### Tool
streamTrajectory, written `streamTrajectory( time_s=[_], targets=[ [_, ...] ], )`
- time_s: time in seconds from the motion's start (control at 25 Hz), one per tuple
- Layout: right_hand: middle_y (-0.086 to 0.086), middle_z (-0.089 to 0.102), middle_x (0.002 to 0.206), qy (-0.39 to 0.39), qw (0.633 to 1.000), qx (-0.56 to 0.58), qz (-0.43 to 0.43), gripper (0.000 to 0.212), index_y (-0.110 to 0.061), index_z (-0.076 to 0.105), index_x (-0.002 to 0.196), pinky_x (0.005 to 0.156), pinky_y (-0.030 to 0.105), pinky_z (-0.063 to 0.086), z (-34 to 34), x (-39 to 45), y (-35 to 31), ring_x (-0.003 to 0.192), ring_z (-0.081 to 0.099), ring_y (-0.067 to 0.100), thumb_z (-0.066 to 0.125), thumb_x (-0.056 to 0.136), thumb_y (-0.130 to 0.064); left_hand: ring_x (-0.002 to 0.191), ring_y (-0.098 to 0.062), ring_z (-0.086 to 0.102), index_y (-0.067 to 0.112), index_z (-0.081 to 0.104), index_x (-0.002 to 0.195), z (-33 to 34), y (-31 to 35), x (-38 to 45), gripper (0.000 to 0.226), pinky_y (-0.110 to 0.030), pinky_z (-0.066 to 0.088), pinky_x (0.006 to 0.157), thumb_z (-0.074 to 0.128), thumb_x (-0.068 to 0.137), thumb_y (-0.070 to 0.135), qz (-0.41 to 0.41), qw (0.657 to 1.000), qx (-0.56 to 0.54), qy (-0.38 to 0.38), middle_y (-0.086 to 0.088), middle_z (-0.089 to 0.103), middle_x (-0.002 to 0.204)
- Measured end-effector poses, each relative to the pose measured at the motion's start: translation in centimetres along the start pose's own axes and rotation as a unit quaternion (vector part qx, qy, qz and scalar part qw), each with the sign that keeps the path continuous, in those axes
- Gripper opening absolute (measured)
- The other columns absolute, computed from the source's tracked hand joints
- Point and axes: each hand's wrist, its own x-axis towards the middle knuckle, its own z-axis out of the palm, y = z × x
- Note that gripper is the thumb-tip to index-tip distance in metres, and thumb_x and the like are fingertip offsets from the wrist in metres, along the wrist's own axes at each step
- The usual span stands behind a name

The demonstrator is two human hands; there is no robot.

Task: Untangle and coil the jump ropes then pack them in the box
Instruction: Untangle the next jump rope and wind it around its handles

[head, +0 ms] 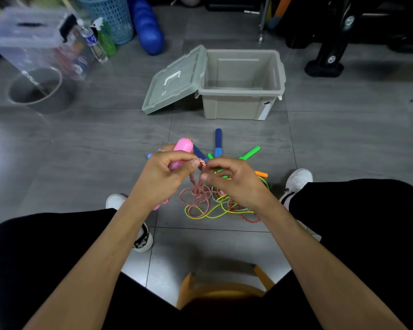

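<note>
My left hand [163,172] grips a pink jump-rope handle [182,152] and pinches its red-and-white twisted rope [196,194] near the thumb. Close beside it, my right hand [231,179] pinches the same rope. The rope hangs down into a tangle on the floor with a yellow-green rope [210,214] and a red-green rope [248,216]. Blue handles [218,141], green handles [250,153] and an orange handle [261,174] lie behind my hands. A second pink handle [160,205] peeks out under my left wrist. The grey box [241,91] stands open farther back.
The box lid [174,82] leans open against the box's left side. A clear bin [31,41], a metal pot [38,89], bottles and a blue basket [112,17] sit far left. Black gym equipment [332,44] stands at the back right. My feet flank the tangle; an orange stool [222,287] is below me.
</note>
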Motion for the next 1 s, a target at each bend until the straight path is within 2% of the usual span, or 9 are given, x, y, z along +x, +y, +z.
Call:
streamTrajectory(
  time_s=[0.08, 0.16, 0.2, 0.28, 0.4, 0.52, 0.72, 0.84, 1.0],
  targets=[
    [0.005, 0.067, 0.081, -0.003, 1.000, -0.002, 0.009, 0.002, -0.013, 0.068, 0.084, 0.071, 0.028, 0.053, -0.1, -0.1, -0.3, 0.072, 0.063, 0.009, 0.068, 0.086, -0.013, 0.086, -0.035, 0.066, 0.036, 0.076, 0.079, 0.0, 0.1, 0.0, 0.003, -0.054, 0.056, 0.077, 0.075, 0.077, 0.038, -0.014, 1.000, 0.009, 0.004, 0.019, 0.057, 0.092],
    [0.007, 0.066, 0.072, -0.009, 0.999, -0.002, 0.049, 0.009, -0.008, 0.066, 0.083, 0.065, 0.034, 0.051, -0.7, -0.2, -0.5, 0.067, 0.062, 0.017, 0.061, 0.089, -0.012, 0.081, -0.013, 0.068, 0.028, 0.075, 0.081, -0.3, 0.0, 0.3, 0.007, -0.028, 0.059, 0.059, 0.072, 0.085, 0.024, -0.011, 0.997, 0.057, 0.049, 0.007, 0.054, 0.103],
    [0.005, 0.063, 0.068, -0.017, 0.998, -0.016, 0.060, 0.011, -0.008, 0.065, 0.083, 0.064, 0.036, 0.050, -1.3, -0.2, -0.6, 0.065, 0.060, 0.019, 0.059, 0.091, -0.013, 0.075, 0.001, 0.065, 0.020, 0.075, 0.086, -0.4, 0.0, 0.5, 0.008, -0.010, 0.050, 0.051, 0.068, 0.088, 0.016, -0.013, 0.992, 0.090, 0.085, 0.000, 0.052, 0.107],
    [0.003, 0.058, 0.065, -0.027, 0.996, -0.059, 0.060, 0.013, -0.011, 0.065, 0.084, 0.060, 0.037, 0.049, -2.4, -0.3, -0.4, 0.062, 0.054, 0.016, 0.058, 0.092, -0.018, 0.059, 0.016, 0.057, 0.007, 0.073, 0.097, -1.0, -0.6, 0.8, 0.013, 0.001, 0.040, 0.050, 0.061, 0.092, 0.007, -0.050, 0.982, 0.130, 0.125, -0.011, 0.051, 0.107],
    [0.015, 0.059, 0.072, -0.003, 0.993, -0.108, 0.042, 0.016, -0.011, 0.068, 0.093, 0.052, 0.026, 0.048, -3.4, -0.2, -0.2, 0.060, 0.050, 0.013, 0.055, 0.094, -0.020, 0.053, 0.012, 0.057, 0.015, 0.072, 0.092, -1.2, -2.1, 1.2, 0.013, -0.004, 0.041, 0.049, 0.061, 0.091, 0.008, -0.112, 0.967, 0.217, 0.072, -0.009, 0.060, 0.098],
    [0.007, 0.058, 0.067, -0.021, 0.987, -0.162, 0.001, 0.017, -0.012, 0.069, 0.096, 0.053, 0.026, 0.044, -2.9, -0.1, -0.3, 0.056, 0.046, 0.008, 0.054, 0.095, -0.020, 0.081, -0.011, 0.060, 0.029, 0.073, 0.104, -0.1, -2.5, 1.0, 0.026, -0.022, 0.050, 0.080, 0.075, 0.079, 0.020, -0.076, 0.956, 0.282, -0.006, -0.007, 0.058, 0.109],
    [-0.005, 0.055, 0.061, -0.025, 0.988, -0.152, -0.009, 0.015, -0.013, 0.068, 0.092, 0.052, 0.021, 0.038, -1.8, -0.1, 0.0, 0.053, 0.047, 0.006, 0.055, 0.095, -0.019, 0.063, -0.026, 0.057, 0.030, 0.076, 0.088, 1.5, -1.4, 0.7, 0.009, -0.043, 0.053, 0.061, 0.076, 0.080, 0.034, 0.086, 0.962, 0.259, -0.027, -0.009, 0.051, 0.090],
    [-0.003, 0.061, 0.067, -0.041, 0.984, -0.169, 0.045, 0.015, -0.012, 0.066, 0.088, 0.056, 0.025, 0.044, -2.8, -0.4, 0.4, 0.058, 0.053, 0.006, 0.057, 0.093, -0.023, 0.072, -0.026, 0.065, 0.034, 0.073, 0.088, 0.9, -2.1, 1.1, 0.012, -0.041, 0.057, 0.065, 0.064, 0.082, 0.041, 0.048, 0.962, 0.269, 0.007, -0.003, 0.055, 0.106],
    [0.000, 0.064, 0.073, -0.037, 0.970, -0.223, 0.095, 0.015, -0.014, 0.063, 0.087, 0.053, 0.017, 0.044, -4.2, -0.8, 0.9, 0.055, 0.058, 0.000, 0.055, 0.095, -0.024, 0.048, 0.001, 0.059, 0.013, 0.073, 0.084, -0.7, -3.6, 1.9, 0.012, -0.007, 0.040, 0.041, 0.063, 0.091, 0.012, -0.108, 0.960, 0.232, 0.114, -0.002, 0.056, 0.090]
  ],
)
